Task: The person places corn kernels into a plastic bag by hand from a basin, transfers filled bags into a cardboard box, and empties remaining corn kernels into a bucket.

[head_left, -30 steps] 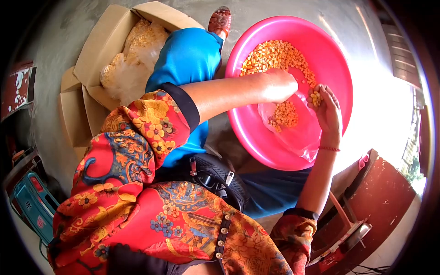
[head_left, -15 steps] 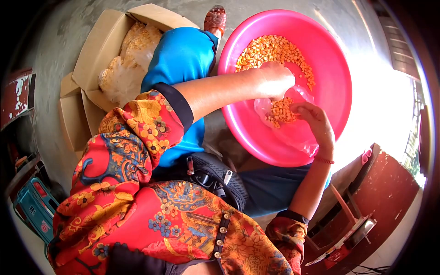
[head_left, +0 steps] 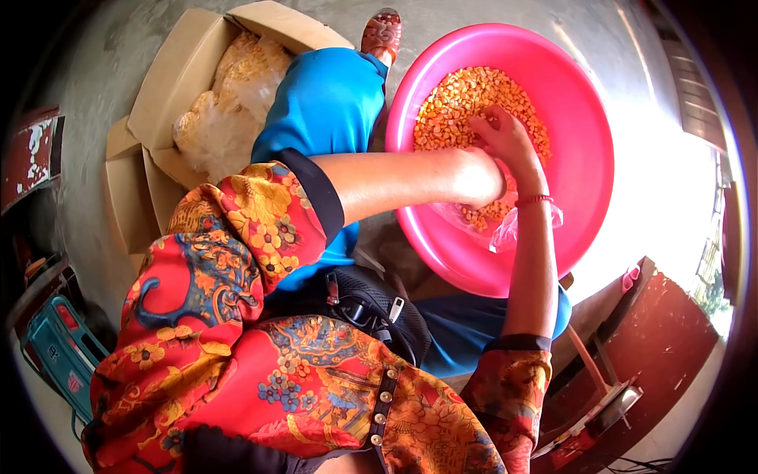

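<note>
A pink basin point(head_left: 580, 170) holds loose orange corn kernels point(head_left: 454, 99) along its far side. My left hand point(head_left: 480, 175) reaches in from the left, bent down over a clear plastic bag point(head_left: 509, 231) with some kernels in it. The fingers of that hand are hidden behind its back and wrist. Just beyond it, my right hand point(head_left: 508, 142) is over the loose kernels, its fingers bent and apart, with nothing visible between them. The right forearm crosses in front of part of the bag.
An open cardboard box point(head_left: 174, 87) with plastic bags of yellowish pieces point(head_left: 229, 110) stands left of my leg. A teal case point(head_left: 63, 355) is at the lower left. Reddish-brown wooden furniture point(head_left: 663, 340) stands at the lower right.
My right hand has let go of the plastic bag's edge and moved up and left to the loose kernels. My left hand has shifted slightly down and bent over the bag.
</note>
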Motion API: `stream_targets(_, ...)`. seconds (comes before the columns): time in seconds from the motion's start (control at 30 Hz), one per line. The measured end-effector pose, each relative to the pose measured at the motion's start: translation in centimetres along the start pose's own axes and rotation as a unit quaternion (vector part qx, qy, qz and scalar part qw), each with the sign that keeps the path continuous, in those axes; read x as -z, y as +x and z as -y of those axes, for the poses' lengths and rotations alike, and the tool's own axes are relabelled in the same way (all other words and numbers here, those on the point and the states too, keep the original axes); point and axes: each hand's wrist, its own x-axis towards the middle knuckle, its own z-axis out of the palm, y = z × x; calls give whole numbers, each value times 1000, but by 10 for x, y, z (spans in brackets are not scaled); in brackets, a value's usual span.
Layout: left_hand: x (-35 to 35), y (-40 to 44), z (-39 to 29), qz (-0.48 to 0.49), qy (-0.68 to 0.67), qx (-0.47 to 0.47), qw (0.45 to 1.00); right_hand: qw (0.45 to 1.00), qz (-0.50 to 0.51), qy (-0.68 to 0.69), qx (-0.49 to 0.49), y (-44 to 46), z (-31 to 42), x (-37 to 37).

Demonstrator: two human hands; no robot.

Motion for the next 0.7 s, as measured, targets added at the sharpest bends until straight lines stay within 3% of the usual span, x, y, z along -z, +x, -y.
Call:
stream_targets(0.03, -3, 2, 2, -29, 5, -44, 999, 1000, 2, 0, 0, 12, -6, -7)
stream_targets(0.07, -6, 5, 4, -58, 10, -89, 994, 985, -80, -114, 102, 25, -19, -17)
stream_targets(0.1, -3, 3, 3, -58, 9, -89, 994, 940, -160, -225, 201, 25, -13, -24)
stream_targets(0.13, 1, 1, 3, -28, 13, -71, 997, 940, -160, -226, 200, 24, -8, -23)
stream_targets(0.17, 4, -1, 3, 1, 17, -52, 998, 994, -75, -24, 73, 22, -3, -19)
stream_targets(0.2, 1, 2, 4, 0, 17, -52, 999, 982, 15, 179, -59, 15, 6, -16)
stream_targets(0.23, -4, 5, 6, -24, 4, -48, 999, 958, 5, 270, -92, 9, 7, -15)
stream_targets(0.27, -8, 8, 8, -48, -9, -45, 998, 959, 5, 270, -92, 8, 4, -14)
stream_targets(0.33, -7, 8, 12, -65, -6, -48, 997, 897, 54, 434, -57, 9, -9, -7)
stream_targets(0.4, -4, 3, 12, -80, -3, -53, 995, 894, 84, 439, -37, 11, -23, 6)
stream_targets(0.47, 4, -4, 11, -104, -3, -55, 993, 829, 119, 546, -20, 12, -36, 17)
stream_targets(0.6, 2, -3, 16, -131, 22, -51, 990, 866, 20, 499, 23, -19, -33, 40)
stream_targets(0.7, -3, 4, 20, -176, 3, -44, 983, 888, 48, 456, 39, -49, -38, 56)
